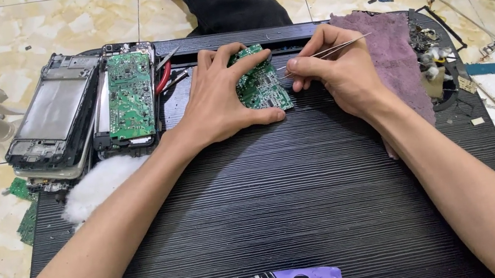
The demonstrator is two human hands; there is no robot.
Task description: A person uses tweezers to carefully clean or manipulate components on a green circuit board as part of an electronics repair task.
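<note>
The green circuit board (260,85) lies near the far edge of the dark ribbed surface (284,217), pinned under the left hand (219,98), whose fingers curl over the board's top and whose thumb presses its near edge. Just right of the board, the right hand (331,66) pinches metal tweezers (322,53), their tips at the board's right edge. A slip of the tips could scratch a trace or flick a small part off the board, which would likely be lost among the debris on the floor. Too firm a left-hand grip might flex the board. Left of the board lie an opened device with a second green board (130,94), red-handled cutters (163,78) and another dismantled housing (54,118); right of it, a purple cloth (389,48).
</note>
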